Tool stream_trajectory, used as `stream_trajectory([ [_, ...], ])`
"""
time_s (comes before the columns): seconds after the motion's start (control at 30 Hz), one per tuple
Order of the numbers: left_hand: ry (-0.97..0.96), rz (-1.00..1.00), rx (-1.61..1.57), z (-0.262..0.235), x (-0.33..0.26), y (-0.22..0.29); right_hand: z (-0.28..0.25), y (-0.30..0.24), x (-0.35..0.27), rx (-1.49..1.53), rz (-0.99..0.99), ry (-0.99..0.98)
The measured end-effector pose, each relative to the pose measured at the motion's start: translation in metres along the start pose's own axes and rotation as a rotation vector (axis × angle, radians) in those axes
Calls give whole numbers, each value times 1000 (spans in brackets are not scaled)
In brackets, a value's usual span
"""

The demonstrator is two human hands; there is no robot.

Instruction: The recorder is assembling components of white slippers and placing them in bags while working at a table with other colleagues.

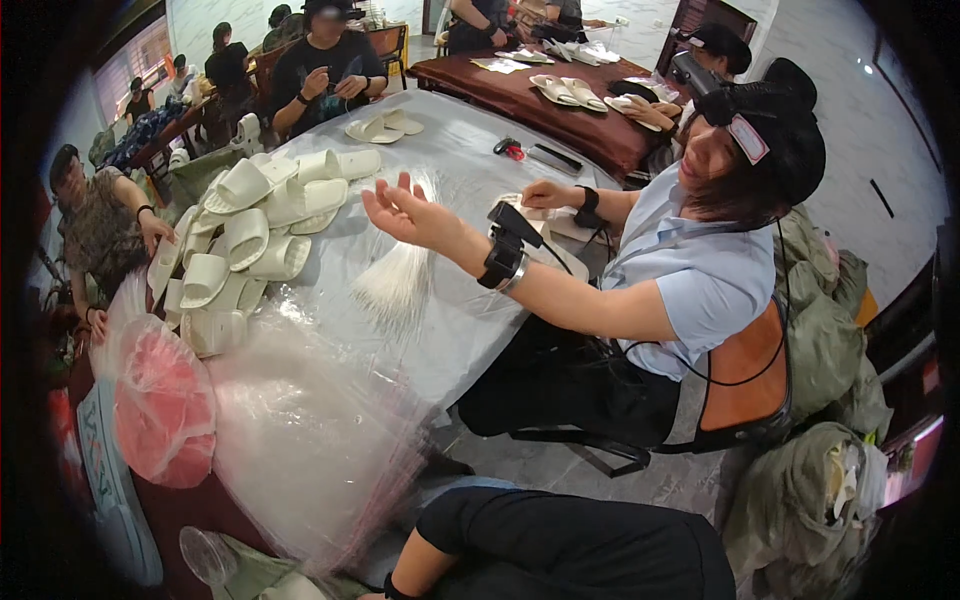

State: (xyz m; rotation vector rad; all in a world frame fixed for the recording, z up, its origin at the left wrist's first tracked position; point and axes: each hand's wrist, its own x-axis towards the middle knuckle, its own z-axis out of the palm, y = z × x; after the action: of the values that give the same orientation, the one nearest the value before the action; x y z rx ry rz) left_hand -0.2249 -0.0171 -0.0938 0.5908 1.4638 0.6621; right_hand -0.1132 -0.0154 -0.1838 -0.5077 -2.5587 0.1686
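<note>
An arm in a black sleeve (590,535), which appears to be my right, comes in along the lower edge. Its bare forearm (422,565) runs down to a dark wristband at the rim, where the picture cuts off the hand. My left hand is out of the picture. Nearest to that forearm lies a stack of clear plastic bags (310,440) on the table corner. Beside it is a red round thing wrapped in clear plastic (165,400). Beyond these rises a pile of cream slippers (240,240). What my hands hold, if anything, cannot be seen.
A seated co-worker in a light blue shirt (720,240) raises an open hand (410,215) over a bundle of thin white strands (395,290). Another pair of slippers (385,125) and scissors (510,149) lie farther off. Large sacks (815,490) stand right; other people surround the tables.
</note>
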Motion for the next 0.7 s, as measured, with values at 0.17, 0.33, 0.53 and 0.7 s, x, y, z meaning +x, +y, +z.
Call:
stream_trajectory([
  [0.17, 77, 194, 229, 4, 9, -10, -3, 4, -5, 78, 79, 41],
  [0.33, 101, 309, 377, 6, 21, -18, -37, 4, -4, 173, 43, 42],
  [0.53, -56, 252, 444, 18, 35, -27, -72, 2, -2, 315, -18, 45],
  [0.7, -192, 201, 498, 31, 46, -37, -102, -1, -6, 432, -64, 46],
])
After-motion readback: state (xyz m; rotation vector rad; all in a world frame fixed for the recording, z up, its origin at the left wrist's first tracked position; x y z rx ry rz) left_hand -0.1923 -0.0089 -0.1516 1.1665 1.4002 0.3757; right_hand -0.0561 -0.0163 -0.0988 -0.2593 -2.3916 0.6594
